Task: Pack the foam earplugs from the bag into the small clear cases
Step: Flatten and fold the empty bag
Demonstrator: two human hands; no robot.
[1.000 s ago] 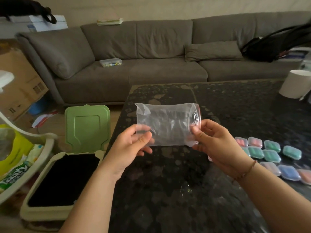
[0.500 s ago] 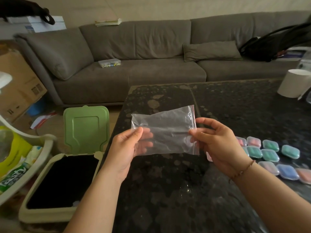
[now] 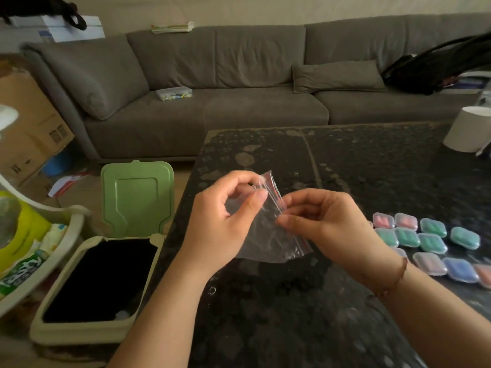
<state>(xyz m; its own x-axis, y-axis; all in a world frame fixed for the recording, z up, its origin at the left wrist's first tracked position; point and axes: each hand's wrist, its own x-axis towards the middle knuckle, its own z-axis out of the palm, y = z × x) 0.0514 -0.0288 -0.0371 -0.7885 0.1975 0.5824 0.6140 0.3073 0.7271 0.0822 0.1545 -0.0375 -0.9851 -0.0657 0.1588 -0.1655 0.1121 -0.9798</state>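
While both hands work at its red zip edge, the bag (image 3: 268, 235) hangs between them above the counter (image 3: 345, 160), empty as far as its clear film shows. The left hand (image 3: 225, 221) curls round the bag's left side, thumb pressed onto the film near the top corner; the right hand (image 3: 326, 224) pinches the zip strip lower down, fingers bent in close.

Just right of the right hand, on the counter's near right part, lie the cases (image 3: 435, 243) in rough rows, all lidded and filled. I count about a dozen: five green, three pink in the far row and at the frame edge, one blue, and a few pale ones partly hidden behind the wrist, so the total is not certain. No loose earplugs show anywhere.

The packing itself looks finished, going by the empty bag and the full cases; the step in hand seems to be closing or folding up the bag. Next would likely be to get rid of it, and the bin (image 3: 87, 282) stands open on the floor at near left, its green lid (image 3: 136, 197) tipped up. That would need the left hand to carry the bag left past the counter's edge and let go.

Farther off are one white cup (image 3: 469, 128) at far right and the sofa (image 3: 212, 83) behind.
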